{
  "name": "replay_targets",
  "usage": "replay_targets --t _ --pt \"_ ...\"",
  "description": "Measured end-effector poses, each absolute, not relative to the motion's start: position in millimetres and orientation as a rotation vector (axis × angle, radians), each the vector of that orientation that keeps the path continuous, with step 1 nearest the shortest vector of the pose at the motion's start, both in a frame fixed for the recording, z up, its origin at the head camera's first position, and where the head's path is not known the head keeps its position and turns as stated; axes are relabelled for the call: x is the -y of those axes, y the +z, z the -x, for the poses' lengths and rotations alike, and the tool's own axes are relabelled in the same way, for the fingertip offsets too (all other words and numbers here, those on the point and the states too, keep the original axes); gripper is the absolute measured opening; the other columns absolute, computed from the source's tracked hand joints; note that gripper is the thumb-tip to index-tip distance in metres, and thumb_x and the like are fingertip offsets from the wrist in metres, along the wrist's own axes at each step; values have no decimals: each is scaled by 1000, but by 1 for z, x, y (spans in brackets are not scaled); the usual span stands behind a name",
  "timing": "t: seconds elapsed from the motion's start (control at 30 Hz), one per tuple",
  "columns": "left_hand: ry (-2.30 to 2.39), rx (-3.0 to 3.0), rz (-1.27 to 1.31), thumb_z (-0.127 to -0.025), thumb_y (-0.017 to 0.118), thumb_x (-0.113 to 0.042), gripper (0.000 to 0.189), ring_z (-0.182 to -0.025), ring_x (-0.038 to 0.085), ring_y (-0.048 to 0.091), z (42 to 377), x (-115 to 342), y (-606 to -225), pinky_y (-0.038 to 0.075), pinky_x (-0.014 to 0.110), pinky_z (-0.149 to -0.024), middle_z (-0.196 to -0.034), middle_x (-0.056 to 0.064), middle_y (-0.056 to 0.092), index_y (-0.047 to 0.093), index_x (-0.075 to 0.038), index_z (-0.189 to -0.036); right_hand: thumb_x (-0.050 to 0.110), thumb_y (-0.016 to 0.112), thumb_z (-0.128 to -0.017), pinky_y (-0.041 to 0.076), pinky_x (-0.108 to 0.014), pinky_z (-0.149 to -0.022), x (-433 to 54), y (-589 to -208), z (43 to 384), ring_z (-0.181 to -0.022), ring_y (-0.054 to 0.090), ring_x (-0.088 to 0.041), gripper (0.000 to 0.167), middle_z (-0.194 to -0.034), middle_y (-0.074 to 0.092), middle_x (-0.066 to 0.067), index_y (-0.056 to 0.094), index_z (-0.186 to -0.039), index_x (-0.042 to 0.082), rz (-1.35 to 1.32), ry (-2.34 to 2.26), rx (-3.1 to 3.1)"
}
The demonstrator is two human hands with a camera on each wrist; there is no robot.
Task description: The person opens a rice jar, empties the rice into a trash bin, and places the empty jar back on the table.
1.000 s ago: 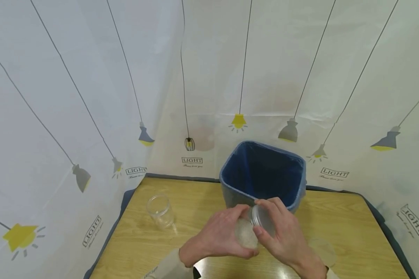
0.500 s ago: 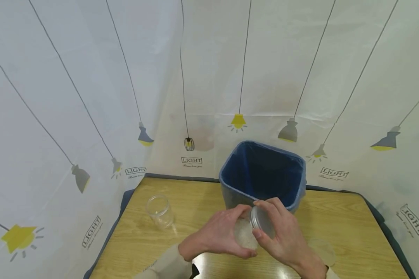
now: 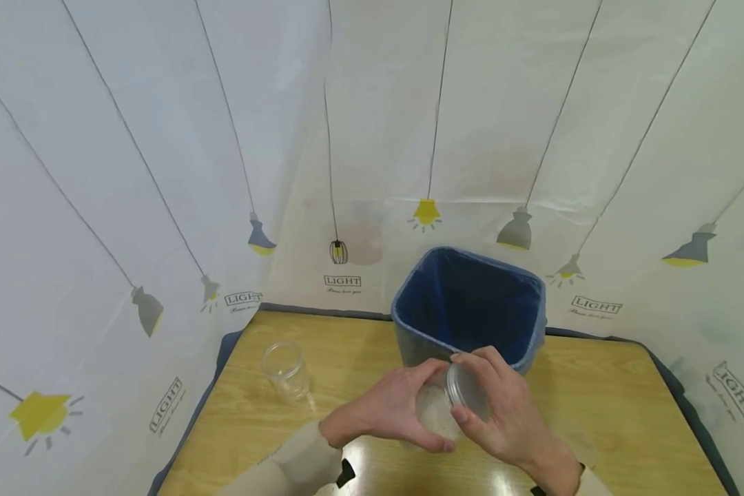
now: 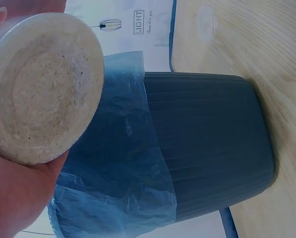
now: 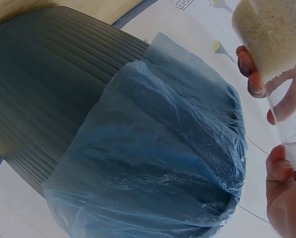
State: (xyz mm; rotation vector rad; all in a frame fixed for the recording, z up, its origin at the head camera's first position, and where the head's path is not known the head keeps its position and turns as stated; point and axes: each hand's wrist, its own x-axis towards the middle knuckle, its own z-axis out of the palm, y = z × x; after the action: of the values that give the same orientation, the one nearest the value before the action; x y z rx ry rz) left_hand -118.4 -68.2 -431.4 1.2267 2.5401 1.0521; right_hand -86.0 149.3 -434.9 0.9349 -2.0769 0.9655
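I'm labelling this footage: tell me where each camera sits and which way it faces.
Head: on the head, facing forward and down at table, trash bin and rice jar; left grip, right grip and sleeves show.
Left wrist: on that wrist, facing past the jar's base toward the bin; left grip shows.
Right wrist: on that wrist, facing the bin's blue liner; fingers show on the jar.
Shared: both wrist views show jar, bin and liner.
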Motion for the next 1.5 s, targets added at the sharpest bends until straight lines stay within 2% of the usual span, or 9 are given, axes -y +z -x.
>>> replay_targets --t 0.33,0.57,0.67,0.9,0.97,1.07,1.2,1.3,1.5 --pt "1085 -2411 -1207 -69 91 -40 81 -88 0 59 120 71 -433 50 16 -71 -110 -12 63 53 -18 -137 57 50 -101 45 -20 -61 -149 -436 89 -84 59 -16 63 -106 62 -7 65 -122 0 -1033 935 1986" --pt "1216 -2131 -1134 -73 91 -29 80 -97 3 60 124 77 -437 53 21 -82 -117 -12 62 51 -21 -141 59 46 -103 49 -26 -68 -149 -437 91 -88 59 -16 64 -110 61 -7 65 -122 1 -1158 905 1942" --pt "1200 -2156 -1137 -73 92 -30 79 -97 3 60 124 77 -437 53 21 -82 -117 -12 61 51 -21 -140 60 42 -104 50 -29 -73 -152 -439 94 -90 59 -17 65 -112 60 -8 64 -124 2 -1189 862 1951" --pt "1036 -2508 -1148 -72 90 -43 87 -94 3 59 118 76 -435 50 17 -77 -119 -6 63 49 -14 -143 56 45 -105 42 -21 -104 -164 -437 86 -118 59 -25 67 -140 56 -13 55 -143 2 -1127 788 2132" --pt "992 -2632 -1145 -71 90 -47 90 -98 4 59 116 76 -434 49 18 -80 -123 -4 62 49 -12 -143 55 51 -104 45 -20 -102 -166 -432 81 -123 59 -27 69 -147 52 -15 50 -149 2 -1065 802 2191" --pt "982 -2797 -1136 -68 92 -48 92 -101 8 60 113 75 -437 51 22 -82 -126 -1 63 51 -9 -142 47 65 -100 55 -23 -86 -165 -424 71 -116 63 -25 71 -151 48 -13 44 -155 9 -920 816 2316" --pt "981 -3039 -1203 -63 95 -48 95 -104 13 63 105 72 -447 55 28 -84 -123 1 65 53 -8 -138 39 79 -91 59 -37 -76 -157 -418 61 -105 66 -21 79 -148 49 -7 43 -158 20 -751 744 2449" --pt "918 -3215 -1355 -60 96 -50 96 -104 16 65 103 69 -453 56 30 -86 -121 2 65 54 -8 -135 43 80 -89 58 -42 -74 -150 -418 60 -101 66 -20 80 -143 53 -4 44 -158 23 -695 680 2470" --pt "757 -3348 -1532 -59 94 -54 96 -103 17 65 105 68 -454 57 32 -88 -121 4 64 54 -8 -133 43 83 -86 58 -39 -71 -146 -417 62 -96 66 -17 72 -138 56 -1 54 -150 26 -691 732 2472"
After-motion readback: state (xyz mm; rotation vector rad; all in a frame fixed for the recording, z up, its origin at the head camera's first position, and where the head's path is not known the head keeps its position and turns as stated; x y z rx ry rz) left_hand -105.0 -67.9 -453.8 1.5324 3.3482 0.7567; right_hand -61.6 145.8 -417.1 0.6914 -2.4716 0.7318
